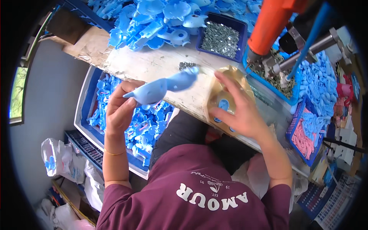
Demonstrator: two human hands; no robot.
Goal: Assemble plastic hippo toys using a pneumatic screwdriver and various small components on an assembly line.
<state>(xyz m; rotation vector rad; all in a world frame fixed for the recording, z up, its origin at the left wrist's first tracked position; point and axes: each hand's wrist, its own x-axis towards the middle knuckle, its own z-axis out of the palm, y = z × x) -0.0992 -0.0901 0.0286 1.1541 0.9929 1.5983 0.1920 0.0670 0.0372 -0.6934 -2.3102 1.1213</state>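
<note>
In the head view, our left hand (118,108) at nine o'clock pinches the blue plastic shell (153,91) by its pointed end, leaving its body free around eleven. At three, our right hand (243,117) spreads over the gold moulded block (216,94); the screw tray (218,56) sits at one, apparently for easy reach.

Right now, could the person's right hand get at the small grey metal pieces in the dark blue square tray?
Probably yes: the right hand looks open and empty, the metal pieces lie uncovered, and the orange cylindrical tool appears beside the tray, not over it.
</note>
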